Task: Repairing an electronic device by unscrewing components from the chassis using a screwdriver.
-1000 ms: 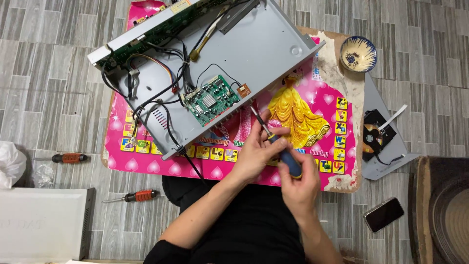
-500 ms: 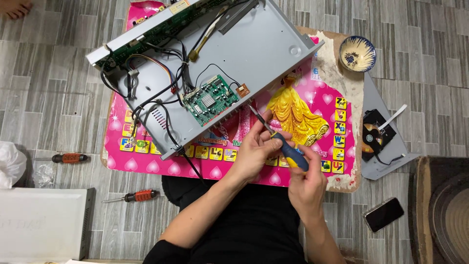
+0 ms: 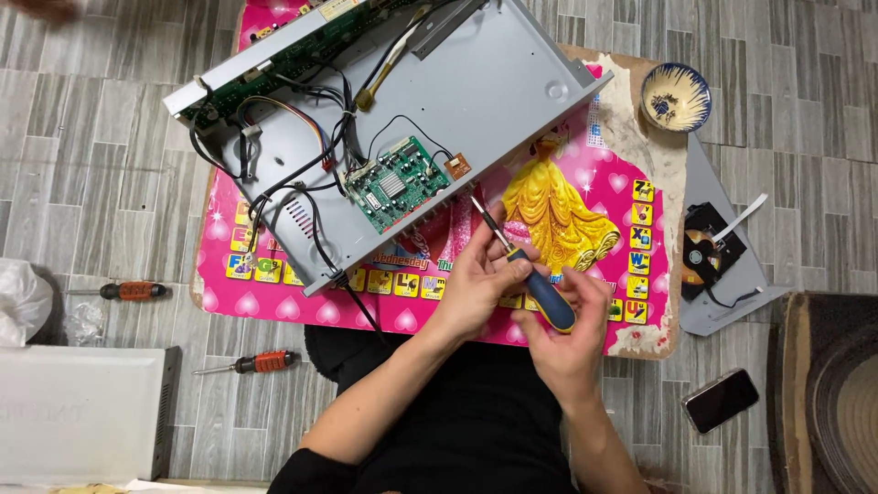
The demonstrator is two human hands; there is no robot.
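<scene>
An opened grey metal device chassis (image 3: 494,82) lies tilted on a pink picture mat (image 3: 585,128), with a green circuit board (image 3: 395,183) and black wires inside. My right hand (image 3: 562,334) grips the blue and yellow handle of a screwdriver (image 3: 540,288). Its metal shaft points up-left, and the tip reaches the chassis edge near a small brown board (image 3: 457,166). My left hand (image 3: 480,279) steadies the shaft just above the handle, fingers curled around it.
Two orange-handled screwdrivers (image 3: 133,291) (image 3: 261,363) lie on the tiled floor at left, near a white box (image 3: 82,412) and a plastic bag (image 3: 18,297). A small bowl (image 3: 675,96), a disc drive part (image 3: 709,252) and a phone (image 3: 721,400) sit at right.
The blue screwdriver has swung from nearly hidden under my hands to lying clearly along my fingers, tip toward the chassis edge. Both hands shifted slightly; the chassis stayed put.
</scene>
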